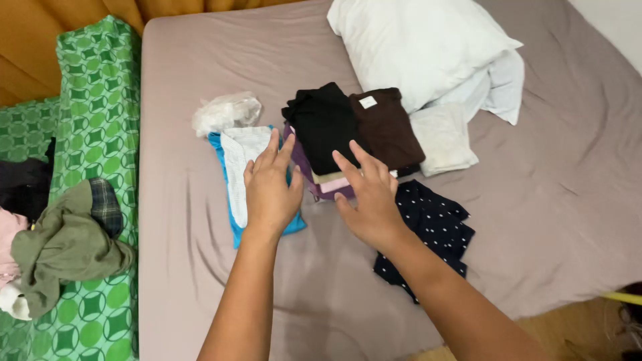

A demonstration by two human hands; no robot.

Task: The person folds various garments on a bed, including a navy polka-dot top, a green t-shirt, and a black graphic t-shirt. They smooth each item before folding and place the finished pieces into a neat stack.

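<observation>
Head view: left hand (271, 190) on white-blue garment (239, 167), right hand (371, 200) near purple stack (321, 187); fingers open.

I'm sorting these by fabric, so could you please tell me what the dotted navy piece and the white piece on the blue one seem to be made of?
The dotted navy piece looks like thin matte woven cloth, lying flat with soft creases. The white piece under the left hand looks like a textured knit or lace, possibly cotton; the picture is too coarse to be sure.

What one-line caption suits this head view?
Two open hands, left and right, hover over folded clothes on a bed.
</observation>
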